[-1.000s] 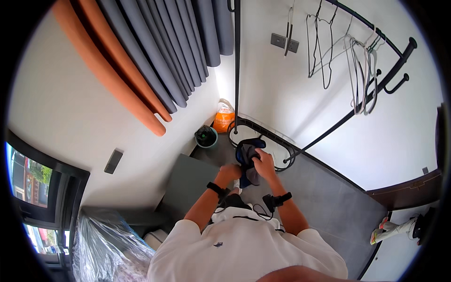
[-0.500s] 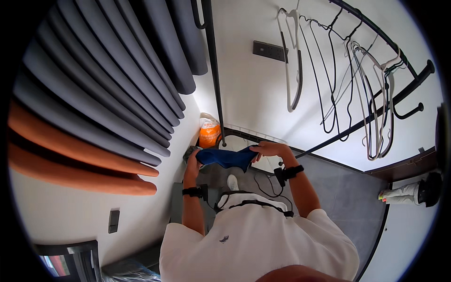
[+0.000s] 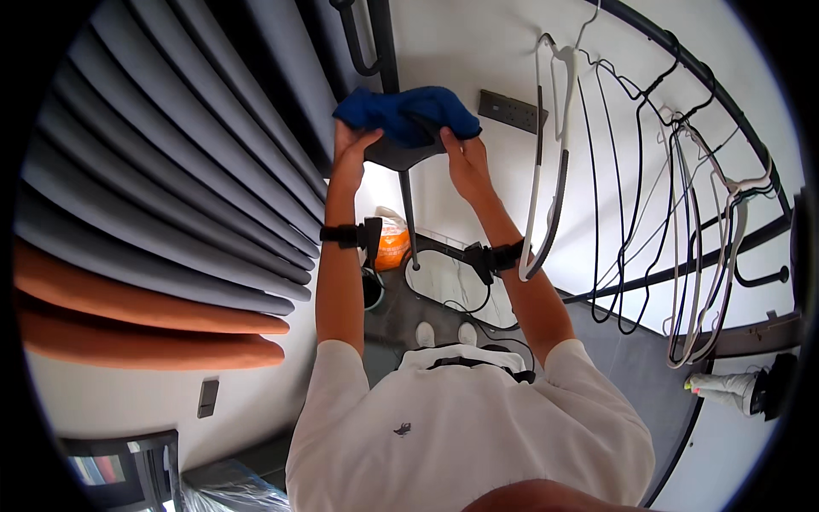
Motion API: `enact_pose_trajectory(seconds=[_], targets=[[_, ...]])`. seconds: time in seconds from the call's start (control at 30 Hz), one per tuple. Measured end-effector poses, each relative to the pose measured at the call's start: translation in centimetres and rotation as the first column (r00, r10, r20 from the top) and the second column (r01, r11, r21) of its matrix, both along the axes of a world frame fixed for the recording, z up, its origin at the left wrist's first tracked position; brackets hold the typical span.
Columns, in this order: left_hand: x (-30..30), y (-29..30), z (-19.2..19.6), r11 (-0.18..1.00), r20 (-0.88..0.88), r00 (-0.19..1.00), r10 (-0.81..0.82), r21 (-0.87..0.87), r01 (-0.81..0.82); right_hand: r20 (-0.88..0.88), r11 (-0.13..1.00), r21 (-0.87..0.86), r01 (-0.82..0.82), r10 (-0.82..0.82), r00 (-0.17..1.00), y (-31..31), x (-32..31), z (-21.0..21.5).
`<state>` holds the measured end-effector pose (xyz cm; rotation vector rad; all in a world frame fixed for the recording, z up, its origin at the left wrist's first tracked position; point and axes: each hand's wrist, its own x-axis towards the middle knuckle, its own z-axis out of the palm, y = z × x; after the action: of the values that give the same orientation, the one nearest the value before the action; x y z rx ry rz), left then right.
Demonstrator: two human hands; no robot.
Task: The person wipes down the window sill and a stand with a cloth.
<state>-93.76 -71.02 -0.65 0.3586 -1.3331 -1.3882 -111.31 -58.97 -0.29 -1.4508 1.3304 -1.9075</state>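
Up top it is the blue cloth (image 3: 409,113), held high, just left of centre in the upper part of the frame, both hands on it! The left hand (image 3: 350,158) has the left end, thumb laid inward across the near side, fingers pinching the fabric. Over on the other end, the right hand (image 3: 467,166) pinches too, its thumb pointing up along the lower edge; the far fingertips on both sides are hidden by the cloth. Below the blue hangs a dark grey panel (image 3: 406,157), between the two hands.

Behind all this, the black pole (image 3: 384,51) runs down from the top edge; whether the cloth touches it, I cannot tell. The arms are stretched out, a black strap (image 3: 343,235) on the left wrist, another black band (image 3: 505,255) on the right.

Out to the right, a pale hanger (image 3: 553,183) dangles just beside the right forearm, with more hangers (image 3: 627,213) in the upper right of the frame. Grey and orange curtains (image 3: 162,162) fill the upper left. Lower down, near the centre, sit the orange bag (image 3: 393,245), the oval rack base (image 3: 448,286) and two white shoes (image 3: 425,334) on the grey floor (image 3: 610,367).
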Motion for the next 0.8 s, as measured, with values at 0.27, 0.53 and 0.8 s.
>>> enact_pose_trajectory(seconds=[0.27,0.53,0.8], targets=[[-5.0,0.5,-1.1,0.966,0.284,0.935,0.213,-0.207,-0.157,-0.19,0.958,-0.27,0.096,-0.151,0.97,-6.7,4.7,4.4],[-7.1,-0.6,-6.0,0.969,0.33,0.912,0.246,-0.074,-0.235,0.043,0.993,-0.104,-0.049,0.053,0.998,-9.8,3.9,0.8],[-6.8,0.4,-12.4,0.982,0.284,0.94,0.188,-0.025,-0.189,0.072,0.989,0.116,-0.089,0.081,0.994,-9.4,3.3,-4.8]])
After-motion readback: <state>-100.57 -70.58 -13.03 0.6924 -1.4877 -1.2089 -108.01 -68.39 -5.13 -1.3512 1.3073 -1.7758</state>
